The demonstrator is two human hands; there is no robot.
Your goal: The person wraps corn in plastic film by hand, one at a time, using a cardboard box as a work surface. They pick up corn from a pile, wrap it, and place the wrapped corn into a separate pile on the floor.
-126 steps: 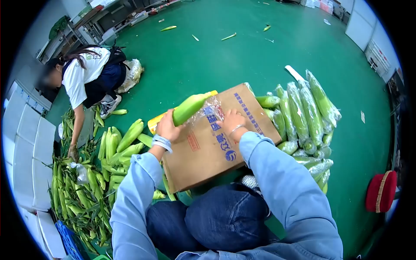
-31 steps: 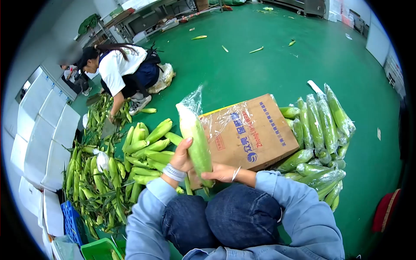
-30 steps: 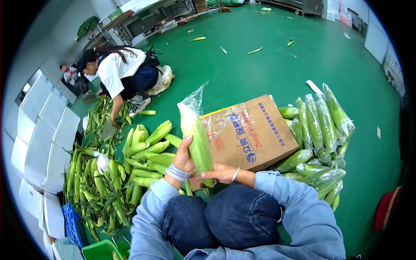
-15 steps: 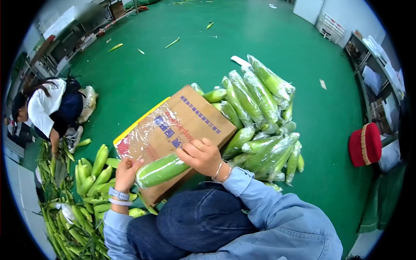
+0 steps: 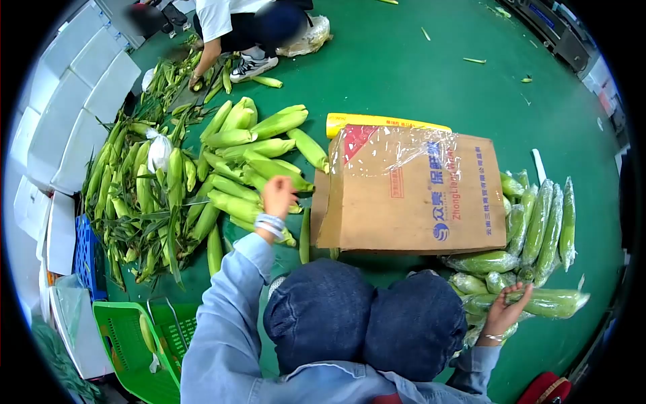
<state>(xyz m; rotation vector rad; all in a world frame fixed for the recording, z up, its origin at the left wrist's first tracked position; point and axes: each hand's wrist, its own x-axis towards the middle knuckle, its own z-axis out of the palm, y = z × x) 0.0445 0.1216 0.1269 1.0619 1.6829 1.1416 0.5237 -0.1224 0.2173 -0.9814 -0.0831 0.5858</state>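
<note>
My left hand (image 5: 278, 196) is over the pile of husked corn ears (image 5: 232, 137), next to an ear (image 5: 282, 174). Its fingers are loosely bent and apart, with nothing seen in them. On the other side, my right hand (image 5: 506, 311) grips a corn ear in clear plastic wrap (image 5: 557, 303), held level above the heap of wrapped corn (image 5: 538, 222). Between the two piles lies a cardboard box (image 5: 417, 195) with printed lettering and clear film over its top.
A yellow box of film (image 5: 390, 123) lies behind the cardboard box. Leafy corn (image 5: 124, 195) is heaped at left, near a green basket (image 5: 134, 337) and white foam boxes (image 5: 74, 101). A co-worker (image 5: 235, 27) crouches at the back left. A red hat (image 5: 545, 388) is at lower right.
My view has turned left. The wrapped corn has gone from over the cardboard box to the wrapped heap in my right hand. My left hand has let go and moved to the unwrapped corn.
</note>
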